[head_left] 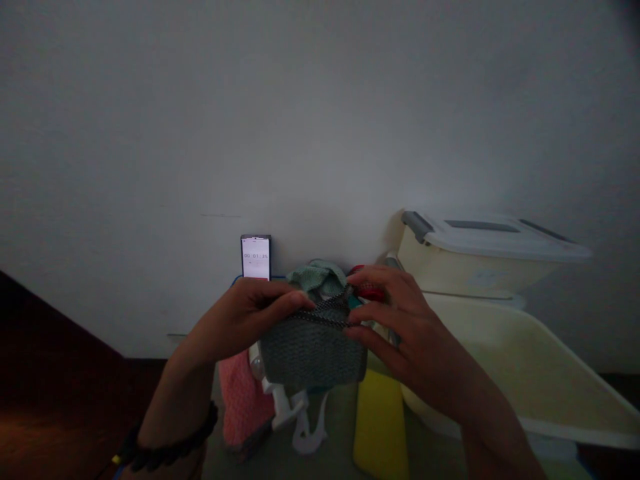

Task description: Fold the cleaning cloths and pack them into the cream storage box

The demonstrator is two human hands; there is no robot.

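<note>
A grey-green textured cloth [313, 353] with a black-and-white speckled edging hangs between my two hands. My left hand [255, 310] pinches its upper edge on the left, thumb over the edging. At the right end, the fingers of my right hand [393, 313] close on the same edging. Behind the hands, a paler green cloth [317, 275] is bunched up. Something red [373, 292] shows partly behind my right fingers. Below the held cloth lie a pink cloth [243, 403], a white plastic trigger-like piece [287, 407] and a white hook-shaped piece [309, 437].
A phone [256, 257] showing a timer stands upright against the wall [300, 133]. A yellow flat object [381, 427] lies near my right wrist. To the right is a cream tub [525, 363], with a lidded cream storage box [480, 267] behind it.
</note>
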